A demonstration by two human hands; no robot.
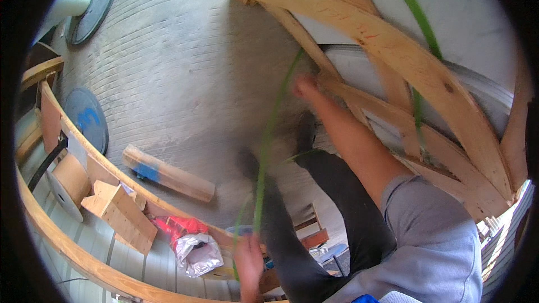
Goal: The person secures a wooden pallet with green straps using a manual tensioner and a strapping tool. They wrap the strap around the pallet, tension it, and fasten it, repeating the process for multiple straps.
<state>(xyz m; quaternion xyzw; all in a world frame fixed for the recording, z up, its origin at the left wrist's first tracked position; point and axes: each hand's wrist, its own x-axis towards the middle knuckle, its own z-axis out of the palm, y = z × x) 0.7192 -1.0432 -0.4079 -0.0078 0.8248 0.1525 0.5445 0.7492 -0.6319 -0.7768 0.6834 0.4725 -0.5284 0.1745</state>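
Observation:
A long green strap (pixel 272 126) stretches from low in the view up to the wooden frame at the upper right. My left hand (pixel 249 259), at the lower middle, is closed round this strap. A thinner loop of the same green hangs just left of that hand. My right hand (pixel 305 86) is beside the strap's far stretch, close to the wooden frame (pixel 387 36). Motion smears its fingers, so whether it grips anything is unclear. Another green strap (pixel 418 14) runs across the pale sheets (pixel 466 5) behind the frame's beams.
A curved wooden-edged bench (pixel 140 286) at left carries a cardboard roll (pixel 72 178), a wooden block piece (pixel 120 213) and a red and silver bag (pixel 199 252). On the concrete floor (pixel 179 62) lie a timber piece (pixel 168 173) and a dark disc (pixel 87 118).

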